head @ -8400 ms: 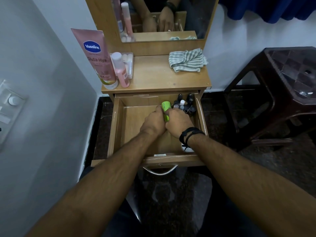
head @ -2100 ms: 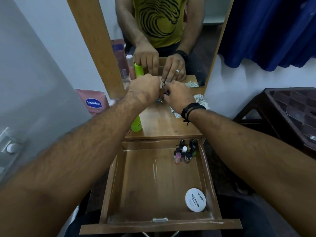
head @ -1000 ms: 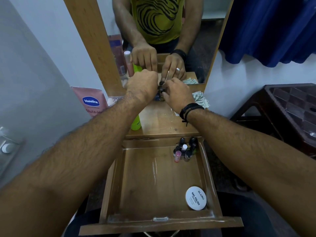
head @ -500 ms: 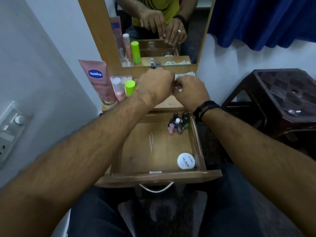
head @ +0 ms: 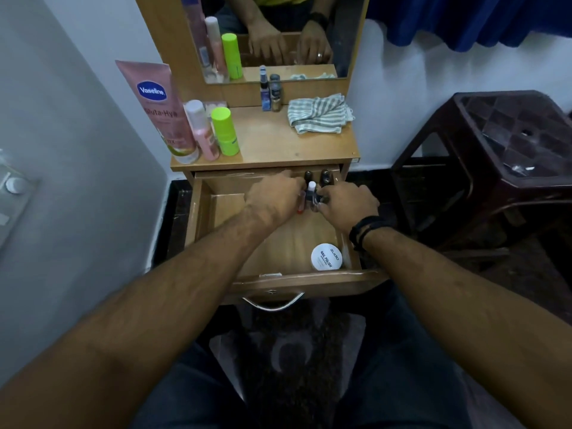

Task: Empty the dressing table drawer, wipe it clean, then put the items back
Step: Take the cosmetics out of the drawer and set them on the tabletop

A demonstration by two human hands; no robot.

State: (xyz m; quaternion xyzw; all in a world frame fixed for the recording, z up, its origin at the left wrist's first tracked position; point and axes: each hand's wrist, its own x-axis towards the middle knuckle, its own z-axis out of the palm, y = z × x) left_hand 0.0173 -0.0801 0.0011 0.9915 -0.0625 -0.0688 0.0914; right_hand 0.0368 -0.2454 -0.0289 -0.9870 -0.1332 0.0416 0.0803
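A: Right, list the drawer [head: 201, 218] first.

B: It stands pulled out under the counter [head: 278, 144]. At its back right corner: a cluster of small bottles [head: 312, 188], upright, some dark-capped, one white-capped. At its front right corner: a round white jar [head: 326, 257] marked "nail polish", lying flat against the right wall.

A: And your hands?

B: Your left hand [head: 274, 199] and your right hand [head: 346, 205] both reach into that back corner, fingers curled in around the bottle cluster from either side. You touch the bottles; whether either hand truly grips one, I cannot tell. A dark band sits on your right wrist.

A: Counter entries?

B: Left edge: a pink Vaseline tube [head: 161, 109], a pink bottle [head: 201, 131] and a green bottle [head: 225, 131], side by side, upright. Back edge, beneath the mirror [head: 309, 13]: two little bottles [head: 270, 96], touching. Back right corner: a striped cloth [head: 318, 114], crumpled.

A: Elsewhere?

B: A dark plastic stool [head: 495, 150] to the right, a blue curtain [head: 464, 20] above it.
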